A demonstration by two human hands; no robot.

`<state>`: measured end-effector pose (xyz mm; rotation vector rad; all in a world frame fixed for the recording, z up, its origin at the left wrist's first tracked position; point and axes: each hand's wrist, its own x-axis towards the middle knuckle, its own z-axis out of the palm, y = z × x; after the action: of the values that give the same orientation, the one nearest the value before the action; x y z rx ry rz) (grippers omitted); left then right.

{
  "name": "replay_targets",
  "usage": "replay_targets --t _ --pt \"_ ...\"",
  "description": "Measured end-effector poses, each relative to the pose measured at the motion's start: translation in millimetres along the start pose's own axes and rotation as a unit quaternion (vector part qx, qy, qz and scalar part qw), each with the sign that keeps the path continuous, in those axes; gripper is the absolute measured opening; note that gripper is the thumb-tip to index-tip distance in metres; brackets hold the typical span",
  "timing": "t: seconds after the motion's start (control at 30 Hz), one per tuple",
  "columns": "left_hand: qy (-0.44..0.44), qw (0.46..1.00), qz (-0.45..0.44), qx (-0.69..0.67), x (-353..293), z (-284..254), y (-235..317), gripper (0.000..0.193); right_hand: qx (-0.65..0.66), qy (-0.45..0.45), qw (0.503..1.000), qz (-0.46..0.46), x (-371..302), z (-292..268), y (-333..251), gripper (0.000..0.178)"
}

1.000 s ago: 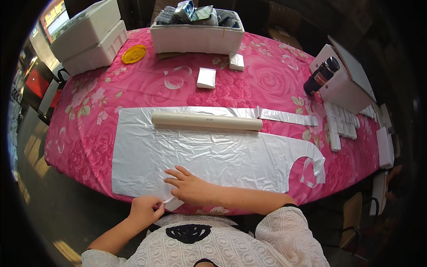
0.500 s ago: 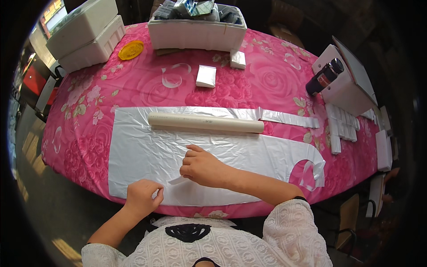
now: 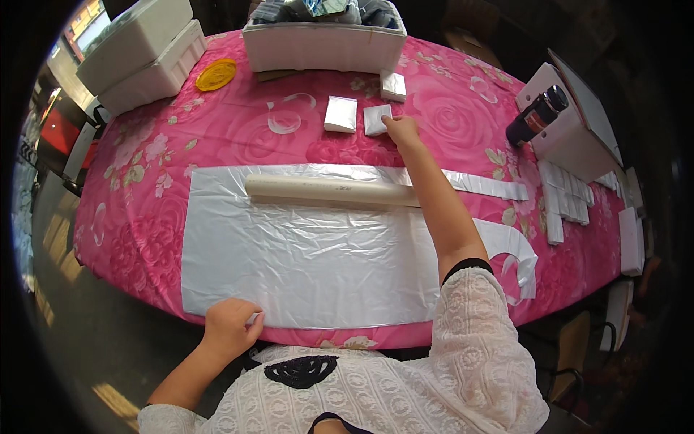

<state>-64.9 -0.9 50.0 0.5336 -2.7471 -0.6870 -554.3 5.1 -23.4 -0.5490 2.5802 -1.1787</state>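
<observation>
A thin silvery-white plastic apron [image 3: 318, 267] lies spread over the table, its neck loop toward the right. A long beige tube [image 3: 325, 189] rests across its far side. My left hand [image 3: 230, 327] is at the apron's near left edge, fingers curled, with a small pale bit at the thumb that I cannot make out. Reaching far forward across the apron and tube, my right hand [image 3: 402, 130] pinches a small folded white packet [image 3: 376, 121] at table level. Beside it sits another folded white packet [image 3: 340, 114], and a white stack [image 3: 392, 86] lies just behind.
At the back stands a white foam box [image 3: 325, 47] full of packages. More foam boxes [image 3: 152, 69] are stacked at the far left, near a yellow lid [image 3: 216, 74]. On the right are a dark bottle [image 3: 536, 116], a white box [image 3: 571, 137] and rows of folded packets [image 3: 564, 195].
My right hand has moved from the near part of the apron to the far side, where a third small white packet now shows at its fingertips. My left hand has stayed nearly in place.
</observation>
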Motion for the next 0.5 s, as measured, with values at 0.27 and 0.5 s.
replay_targets --t 0.27,0.5 --pt "0.003 1.000 -0.001 0.006 -17 0 -4 0.011 -0.064 -0.131 0.943 -0.298 -110 -41 -8 0.050" --pt "-0.079 0.984 0.158 -0.036 33 28 14 0.037 -0.232 -0.118 0.930 -0.259 -228 -104 38 0.041"
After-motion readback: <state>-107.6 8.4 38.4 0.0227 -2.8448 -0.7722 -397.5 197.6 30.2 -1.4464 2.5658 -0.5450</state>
